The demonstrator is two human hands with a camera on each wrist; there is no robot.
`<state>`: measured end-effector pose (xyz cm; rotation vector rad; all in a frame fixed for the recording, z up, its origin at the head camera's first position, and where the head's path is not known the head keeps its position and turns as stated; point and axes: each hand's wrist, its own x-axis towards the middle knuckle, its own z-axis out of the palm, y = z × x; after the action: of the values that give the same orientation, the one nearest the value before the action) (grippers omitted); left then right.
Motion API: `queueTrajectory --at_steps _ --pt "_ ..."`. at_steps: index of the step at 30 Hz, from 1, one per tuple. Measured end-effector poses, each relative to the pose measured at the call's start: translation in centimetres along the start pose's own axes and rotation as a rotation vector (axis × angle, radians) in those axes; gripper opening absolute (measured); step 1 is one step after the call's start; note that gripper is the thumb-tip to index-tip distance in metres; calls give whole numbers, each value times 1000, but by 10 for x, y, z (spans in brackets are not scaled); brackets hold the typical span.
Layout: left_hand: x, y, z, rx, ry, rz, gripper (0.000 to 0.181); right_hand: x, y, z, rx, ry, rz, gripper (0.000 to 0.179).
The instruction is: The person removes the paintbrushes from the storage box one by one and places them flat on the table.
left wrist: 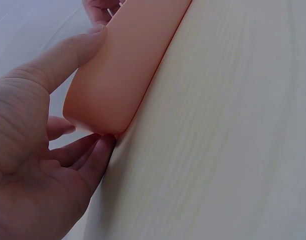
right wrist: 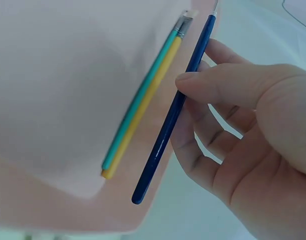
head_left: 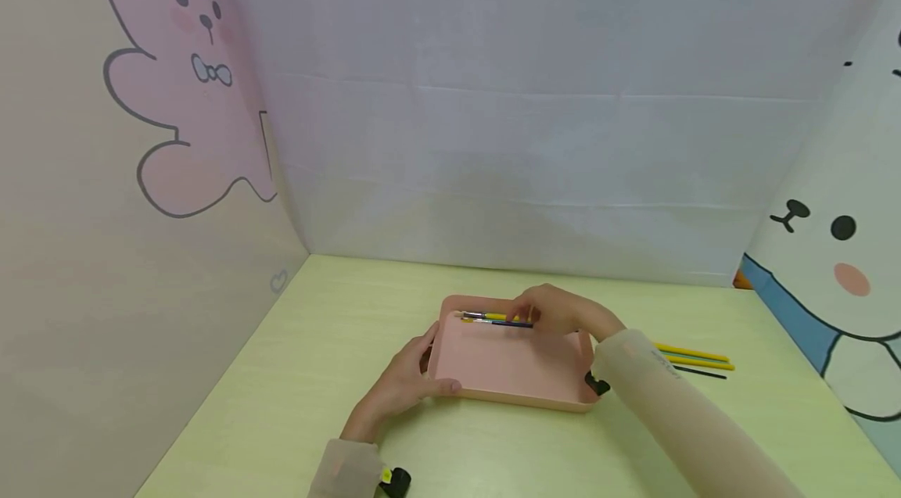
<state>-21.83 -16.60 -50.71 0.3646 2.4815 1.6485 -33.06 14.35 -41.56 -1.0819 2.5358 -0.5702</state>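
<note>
Over the pink tray (head_left: 514,369), your right hand (head_left: 552,310) is pinching a dark blue brush (right wrist: 160,132); your left hand (head_left: 401,382) is gripping the tray's near-left corner.

The person's right grip (right wrist: 265,145) comes in from the right side, pinching a brush with a dark blue handle (right wrist: 165,132) between the thumb, laid across its front, and the fingers behind. The blue brush slants, its rounded end low and its silver part cut off at the top edge. To its left, a green brush (right wrist: 138,102) and a yellow brush (right wrist: 147,105) lie side by side in a pink tray (right wrist: 58,205), metal collars uppermost. Whether the blue one touches the tray cannot be told.
</note>
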Motion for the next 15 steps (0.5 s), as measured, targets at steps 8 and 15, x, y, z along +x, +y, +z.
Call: queueTrajectory --at_steps 8,15 --pt "1 -1 0 1 -2 5 117 -11 5 -13 -24 24 -103 48" --pt "2 -1 0 25 4 -8 118 -24 9 -25 -17 36 -124 46"
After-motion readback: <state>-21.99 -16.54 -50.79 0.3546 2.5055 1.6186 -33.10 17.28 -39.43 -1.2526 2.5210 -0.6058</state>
